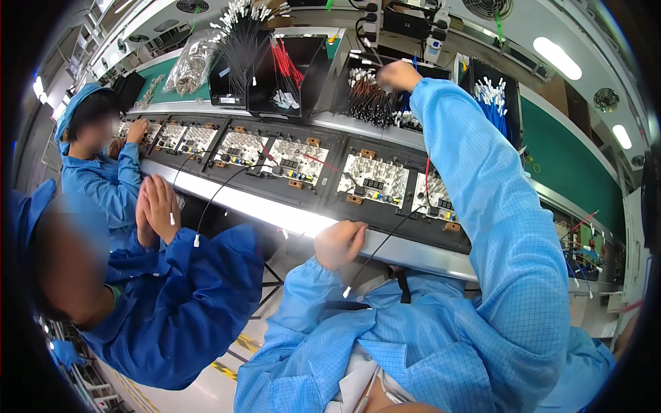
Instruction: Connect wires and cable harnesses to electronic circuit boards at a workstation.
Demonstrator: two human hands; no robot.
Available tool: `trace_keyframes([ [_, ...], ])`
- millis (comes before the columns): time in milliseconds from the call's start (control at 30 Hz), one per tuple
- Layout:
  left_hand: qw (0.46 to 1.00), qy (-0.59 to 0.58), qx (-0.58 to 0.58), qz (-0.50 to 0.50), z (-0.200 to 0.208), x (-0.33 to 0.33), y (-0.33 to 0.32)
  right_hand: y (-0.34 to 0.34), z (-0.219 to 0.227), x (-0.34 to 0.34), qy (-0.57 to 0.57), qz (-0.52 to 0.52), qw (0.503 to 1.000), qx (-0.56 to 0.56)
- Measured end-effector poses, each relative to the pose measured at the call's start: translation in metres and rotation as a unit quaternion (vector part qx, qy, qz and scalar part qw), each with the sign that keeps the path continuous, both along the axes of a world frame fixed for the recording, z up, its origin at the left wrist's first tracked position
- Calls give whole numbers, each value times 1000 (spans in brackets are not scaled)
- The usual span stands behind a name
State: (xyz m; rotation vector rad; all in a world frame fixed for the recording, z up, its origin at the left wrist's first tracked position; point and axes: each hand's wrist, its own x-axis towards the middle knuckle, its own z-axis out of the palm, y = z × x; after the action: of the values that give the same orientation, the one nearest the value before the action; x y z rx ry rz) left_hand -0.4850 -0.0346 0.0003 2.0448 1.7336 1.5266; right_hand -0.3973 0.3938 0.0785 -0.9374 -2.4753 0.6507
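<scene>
My right hand reaches over a black bin holding a bundle of dark brown cables with white ends. Its fingers are blurred, so what they grip does not show. Loosely curled, my left hand is at the front metal rail, with nothing visible in it. Before me, white circuit boards with small displays lie in dark fixtures. A second board is partly covered by my right sleeve. From it a black cable with a white plug hangs over the rail, beside my left hand.
Black bins of black, red and blue wires stand behind the line. A clear plastic bag lies at the far left. A person in dark blue sits close on my left, palms together; another in light blue works beyond.
</scene>
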Motion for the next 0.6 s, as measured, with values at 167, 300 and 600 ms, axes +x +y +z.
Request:
trace_keyframes([
  [167, 1000, 4, 0, 17, 2, 4, -3, -9, 40, -7, 221, -34, 948, -225],
  [300, 1000, 12, -12, 19, 2, 2, -5, -14, 34, -3, -51, -64, 949, -303],
  [600, 1000, -6, 21, -21, -6, -10, -4, -79, 167, 37, 343, 72, 921, -170],
])
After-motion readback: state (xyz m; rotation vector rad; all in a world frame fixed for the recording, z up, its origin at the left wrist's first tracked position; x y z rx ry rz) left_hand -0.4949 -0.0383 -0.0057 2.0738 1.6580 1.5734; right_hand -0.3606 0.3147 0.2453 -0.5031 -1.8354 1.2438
